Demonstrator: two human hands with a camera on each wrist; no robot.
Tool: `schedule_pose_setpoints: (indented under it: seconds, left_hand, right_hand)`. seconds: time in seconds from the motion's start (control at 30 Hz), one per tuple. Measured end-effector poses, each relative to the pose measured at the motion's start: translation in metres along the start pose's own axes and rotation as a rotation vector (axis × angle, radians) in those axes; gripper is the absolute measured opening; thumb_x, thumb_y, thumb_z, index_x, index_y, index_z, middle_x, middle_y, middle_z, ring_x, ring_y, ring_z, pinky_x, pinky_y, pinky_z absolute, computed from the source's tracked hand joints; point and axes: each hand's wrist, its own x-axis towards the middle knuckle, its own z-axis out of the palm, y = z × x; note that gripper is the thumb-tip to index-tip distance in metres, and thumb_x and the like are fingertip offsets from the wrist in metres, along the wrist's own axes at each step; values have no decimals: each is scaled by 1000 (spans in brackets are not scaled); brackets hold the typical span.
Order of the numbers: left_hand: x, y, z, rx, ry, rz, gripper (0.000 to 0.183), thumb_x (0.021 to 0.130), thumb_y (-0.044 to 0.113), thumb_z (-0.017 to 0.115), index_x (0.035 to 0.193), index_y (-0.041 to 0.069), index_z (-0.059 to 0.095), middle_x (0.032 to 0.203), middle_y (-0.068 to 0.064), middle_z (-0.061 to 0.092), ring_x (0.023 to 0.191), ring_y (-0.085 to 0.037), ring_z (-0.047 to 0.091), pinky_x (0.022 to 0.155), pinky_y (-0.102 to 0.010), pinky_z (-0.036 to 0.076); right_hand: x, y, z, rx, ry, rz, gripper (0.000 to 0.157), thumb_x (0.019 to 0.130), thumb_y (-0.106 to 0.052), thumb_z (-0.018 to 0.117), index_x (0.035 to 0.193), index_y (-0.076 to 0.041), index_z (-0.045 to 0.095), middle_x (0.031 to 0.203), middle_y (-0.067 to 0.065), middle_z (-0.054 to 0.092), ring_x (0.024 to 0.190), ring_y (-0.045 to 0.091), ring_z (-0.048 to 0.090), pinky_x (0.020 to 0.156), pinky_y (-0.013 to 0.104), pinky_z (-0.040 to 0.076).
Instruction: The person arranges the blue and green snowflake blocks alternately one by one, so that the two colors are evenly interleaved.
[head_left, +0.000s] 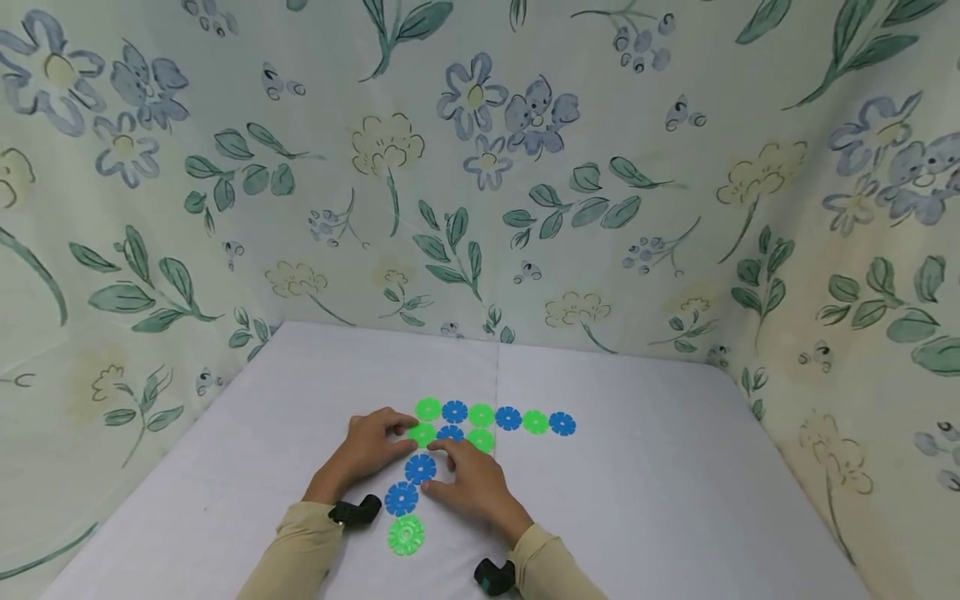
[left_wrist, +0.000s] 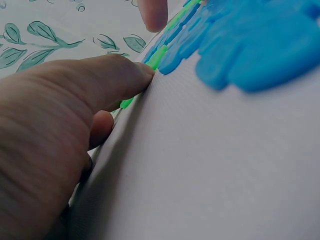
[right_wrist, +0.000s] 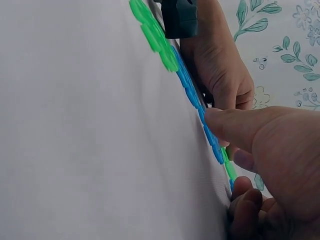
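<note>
Flat notched plastic discs lie on the white cloth in rows. In the head view my left hand (head_left: pixel 369 443) has its index finger and thumb around the left side of a green notched disc (head_left: pixel 422 434). The left wrist view shows that thumb (left_wrist: pixel 142 74) right at a green edge. My right hand (head_left: pixel 477 483) bends over the blue notched disc (head_left: pixel 421 469) just below, thumb at its lower right edge and index finger near its top. Closer to me lie another blue disc (head_left: pixel 401 498) and a green disc (head_left: pixel 407 534) with a raised pattern.
Behind the hands a row of alternating green and blue discs (head_left: pixel 507 418) stretches right. Below it sit a blue disc (head_left: pixel 450 432) and a green disc (head_left: pixel 481 440), partly covered by the right hand. Floral fabric (head_left: pixel 480 250) stands around the white-covered table (head_left: pixel 675 467).
</note>
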Motion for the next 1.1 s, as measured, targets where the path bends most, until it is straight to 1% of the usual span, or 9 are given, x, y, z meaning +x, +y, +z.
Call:
schedule_pose_setpoints:
  seconds: [0.17,0.37,0.53,0.73,0.93,1.1]
  left_hand:
    - [0,0,1,-7,-4,-3,34,84,37,80,116,31,73,88,18,60,85,-5,53,88,-37,29]
    - [1,0,1,-15,-6,-10,34,83,38,80,116,31,73,89,17,60,85,-6,53,88,-38,28]
    - [1,-1,2,-25,-2,-3,34,83,38,80,116,31,73,89,17,60,85,-6,53,87,-37,29]
    - [0,-2,4,-29,3,6,34,83,38,80,116,32,73,89,18,60,86,-6,53,88,-38,29]
    - [-1,-1,4,-29,4,-12,34,83,38,81,116,33,73,89,18,60,86,-7,53,90,-39,29]
    - [1,-2,5,-17,9,-11,34,83,38,80,116,33,73,89,18,60,86,-6,54,90,-38,29]
  right_hand:
    - [-4,-5,-3,3,18,8,52,83,-51,76,129,-29,64,88,-7,53,72,7,47,61,27,36]
    - [-2,-6,0,-10,40,27,47,84,-51,76,124,-30,67,86,-8,51,70,7,46,60,26,35]
    - [-2,-6,2,-22,62,38,44,82,-52,77,120,-31,69,85,-9,52,70,5,45,60,25,34]
    - [-3,-7,4,-47,87,47,48,81,-54,77,123,-31,67,85,-10,52,70,4,45,60,25,34]
    - [-2,-7,6,-41,106,44,43,81,-51,79,118,-32,70,83,-10,51,68,4,44,60,25,33]
    - [-2,-7,7,-17,120,71,41,79,-49,81,115,-30,72,81,-12,51,68,5,44,61,25,33]
